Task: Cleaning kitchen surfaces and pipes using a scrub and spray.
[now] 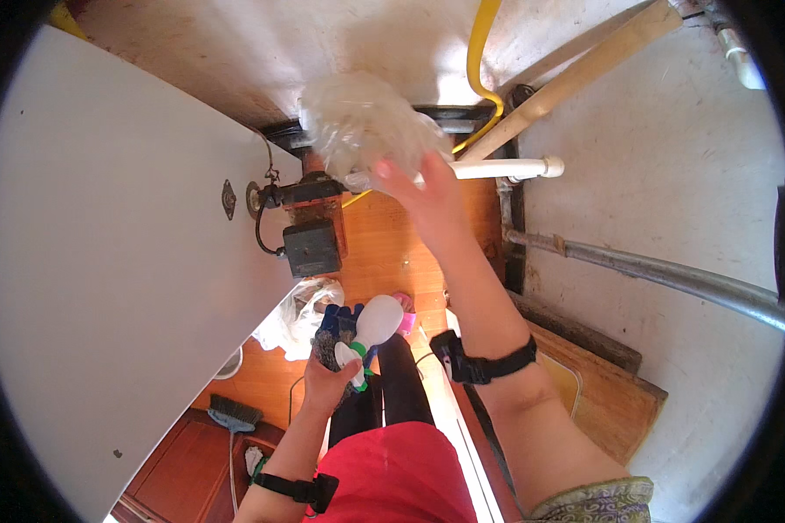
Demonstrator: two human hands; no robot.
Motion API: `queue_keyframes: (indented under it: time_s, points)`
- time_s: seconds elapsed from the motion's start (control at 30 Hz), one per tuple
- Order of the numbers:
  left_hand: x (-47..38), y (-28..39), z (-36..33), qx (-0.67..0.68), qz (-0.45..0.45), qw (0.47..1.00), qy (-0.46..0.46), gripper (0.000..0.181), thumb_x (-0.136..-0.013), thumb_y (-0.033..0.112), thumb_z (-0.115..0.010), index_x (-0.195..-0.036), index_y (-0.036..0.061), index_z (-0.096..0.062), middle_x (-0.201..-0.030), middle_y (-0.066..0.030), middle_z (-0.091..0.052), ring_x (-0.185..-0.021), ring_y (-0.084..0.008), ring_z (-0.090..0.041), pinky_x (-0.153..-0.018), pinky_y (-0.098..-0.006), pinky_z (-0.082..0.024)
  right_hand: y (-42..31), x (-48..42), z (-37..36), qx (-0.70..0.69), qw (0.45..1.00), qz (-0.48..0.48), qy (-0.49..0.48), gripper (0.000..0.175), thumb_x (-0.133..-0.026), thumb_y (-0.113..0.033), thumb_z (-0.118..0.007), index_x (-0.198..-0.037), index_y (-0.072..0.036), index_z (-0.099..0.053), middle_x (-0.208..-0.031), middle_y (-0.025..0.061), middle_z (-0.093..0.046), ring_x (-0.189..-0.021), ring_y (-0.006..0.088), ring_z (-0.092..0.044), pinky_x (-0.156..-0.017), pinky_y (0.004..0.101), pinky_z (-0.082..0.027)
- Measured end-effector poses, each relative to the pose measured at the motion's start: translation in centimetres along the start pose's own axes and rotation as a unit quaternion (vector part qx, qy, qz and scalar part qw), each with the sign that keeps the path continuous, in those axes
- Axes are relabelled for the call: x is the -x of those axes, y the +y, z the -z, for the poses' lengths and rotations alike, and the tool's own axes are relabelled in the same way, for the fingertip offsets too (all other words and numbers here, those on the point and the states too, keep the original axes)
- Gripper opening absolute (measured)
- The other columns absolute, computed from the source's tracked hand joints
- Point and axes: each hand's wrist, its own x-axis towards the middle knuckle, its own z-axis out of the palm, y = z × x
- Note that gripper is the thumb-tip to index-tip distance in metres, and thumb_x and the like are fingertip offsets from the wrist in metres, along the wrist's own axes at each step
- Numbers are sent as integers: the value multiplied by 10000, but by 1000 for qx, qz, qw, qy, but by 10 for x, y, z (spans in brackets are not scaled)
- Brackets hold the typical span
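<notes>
A white spray bottle [378,321] with a green collar is in my left hand [327,386], gripped by its trigger head. The same hand also has a dark grey fuzzy wad [327,350] and a blue glove or cloth [341,319] bunched against it; the bottle partly hides both. My right hand [428,189] reaches up towards the wall and grips a crumpled clear plastic bag [369,124]. Hand and bag are motion-blurred, and the bag hides the fingertips. Just behind this hand runs a white plastic pipe [504,168].
On the left stands a large white appliance or tank [131,261], with a dark motor or pump unit [311,245] beside it. A yellow hose [479,59], a slanting wooden plank [575,78] and a metal pipe [654,271] line the walls. A white plastic bag [294,320] and a broom [233,415] are lower left.
</notes>
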Motion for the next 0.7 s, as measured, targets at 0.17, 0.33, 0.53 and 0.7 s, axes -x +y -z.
queue_keyframes:
  time_s: [0.17, 0.33, 0.53, 0.7]
  points:
    - [-7, -25, 10, 3, -12, 1000, 2, 598, -688, 61, -804, -1211, -11, -523, -1095, -107, -638, -972, -193, -626, -871, -328, -506, 47, 46, 49, -236, 965, -16, 116, 379, -904, -193, -554, -1221, 13, -529, -1190, 139, -610, -1101, 195, -574, -955, 315, -446]
    - [-15, -24, 8, 12, -13, 1000, 0, 592, -694, 72, -801, -1211, -10, -523, -1083, -110, -642, -961, -191, -630, -865, -325, -508, 158, 89, 94, -155, 924, -222, 270, 611, -846, -255, -639, -1337, 46, -436, -1312, 193, -527, -1125, 325, -580, -1030, 384, -421]
    - [-36, -38, 5, -10, 12, 1000, -16, 597, -698, 80, -801, -1213, -11, -515, -1077, -107, -643, -956, -186, -631, -860, -320, -510, 253, -20, 138, 396, 899, 186, -7, 568, -754, -147, -767, -1264, -29, -549, -1217, 111, -573, -1079, 224, -541, -929, 382, -447]
    - [-46, -52, 6, 14, 30, 999, -6, 592, -698, 70, -800, -1214, -6, -518, -1081, -102, -641, -956, -185, -630, -863, -317, -511, 250, -121, 84, 375, 912, -19, 167, 546, -758, -131, -757, -1254, -34, -553, -1206, 102, -580, -1069, 221, -547, -917, 381, -453]
